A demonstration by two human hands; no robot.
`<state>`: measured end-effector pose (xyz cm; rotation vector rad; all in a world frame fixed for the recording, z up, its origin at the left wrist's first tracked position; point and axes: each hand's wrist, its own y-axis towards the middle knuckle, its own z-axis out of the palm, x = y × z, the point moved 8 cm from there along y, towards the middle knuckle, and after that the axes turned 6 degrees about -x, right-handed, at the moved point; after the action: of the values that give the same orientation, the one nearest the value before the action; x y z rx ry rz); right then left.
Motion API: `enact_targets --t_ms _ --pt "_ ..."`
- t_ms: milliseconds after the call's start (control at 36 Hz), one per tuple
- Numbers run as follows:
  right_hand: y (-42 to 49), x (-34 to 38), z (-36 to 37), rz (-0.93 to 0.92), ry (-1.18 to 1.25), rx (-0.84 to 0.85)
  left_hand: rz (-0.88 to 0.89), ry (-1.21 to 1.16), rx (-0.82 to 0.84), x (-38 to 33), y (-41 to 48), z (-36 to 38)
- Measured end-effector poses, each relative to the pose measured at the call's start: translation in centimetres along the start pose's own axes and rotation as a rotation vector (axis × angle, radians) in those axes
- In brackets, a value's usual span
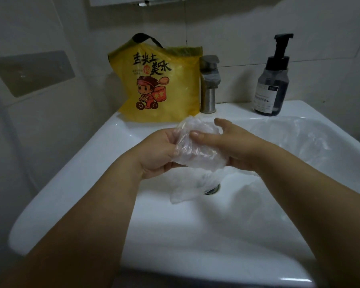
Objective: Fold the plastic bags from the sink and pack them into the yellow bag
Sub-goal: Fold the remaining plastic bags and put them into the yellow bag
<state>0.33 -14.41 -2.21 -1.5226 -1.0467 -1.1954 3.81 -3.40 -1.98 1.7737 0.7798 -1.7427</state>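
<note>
Crumpling softly between both hands, a clear plastic bag [197, 146] is being held above the sink [75, 183]. The left hand [158, 152] is pinching its near edge while the right hand [227, 144] is pressing it flat, fingers closed on it. It looks feather-light, limp and slippery, best taken by an edge or corner. More clear bags [299, 138] are lying in the basin. The yellow bag [156, 84] is standing behind on the rim beside the tap [209, 84], showing bold Chinese lettering and a cartoon courier; the soap bottle [272, 80] label is unreadable.
</note>
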Motion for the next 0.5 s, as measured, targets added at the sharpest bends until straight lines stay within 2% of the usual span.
enact_targets --t_ms 83,194,250,361,417,500 --pt "0.3 0.5 -0.3 -0.07 0.021 -0.045 -0.031 -0.071 0.054 -0.1 -0.3 0.1" --pt "0.1 1.7 -1.0 -0.206 -0.203 -0.14 -0.083 -0.23 0.017 -0.3 -0.4 -1.0" --pt "-0.2 1.6 -0.5 -0.227 -0.32 -0.1 -0.095 -0.174 -0.021 -0.1 -0.3 -1.4" --pt "-0.5 1.4 0.8 -0.288 -0.519 -0.024 -0.114 0.116 -0.037 0.7 -0.4 -0.8" --pt "-0.6 1.2 0.8 -0.252 -0.439 0.002 -0.078 0.062 -0.137 0.4 -0.1 -1.2" --pt "-0.2 1.3 0.3 -0.143 -0.068 0.011 -0.01 -0.139 -0.312 -0.4 0.2 -2.9"
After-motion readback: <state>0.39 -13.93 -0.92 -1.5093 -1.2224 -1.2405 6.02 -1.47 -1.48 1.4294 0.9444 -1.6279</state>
